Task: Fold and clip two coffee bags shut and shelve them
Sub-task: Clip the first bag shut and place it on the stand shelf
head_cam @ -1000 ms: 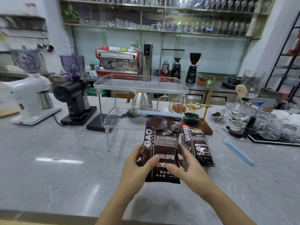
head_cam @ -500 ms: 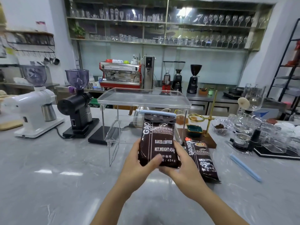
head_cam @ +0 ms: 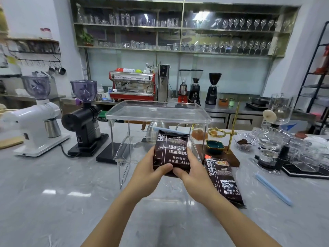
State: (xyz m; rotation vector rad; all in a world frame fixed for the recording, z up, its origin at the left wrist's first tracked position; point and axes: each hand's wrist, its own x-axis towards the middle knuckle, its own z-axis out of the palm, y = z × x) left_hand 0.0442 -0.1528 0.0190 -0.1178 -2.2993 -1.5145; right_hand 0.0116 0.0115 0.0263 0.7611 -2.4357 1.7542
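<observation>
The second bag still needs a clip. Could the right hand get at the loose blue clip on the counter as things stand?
Probably, but not at once: the right hand and left hand both hold the clipped coffee bag. The blue clip lies in the open on the counter, right of the second bag.

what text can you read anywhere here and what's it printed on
"BAKED.COFFEE" on the held coffee bag
"NET.WEIGHT:45", cut off by the right hand, on the same bag
"GAOLINGA", running lengthwise, on the second coffee bag lying on the counter
Chinese lines and the lower print on both bags: too small or blurred to read surely
Machine labels behind: unreadable
</observation>
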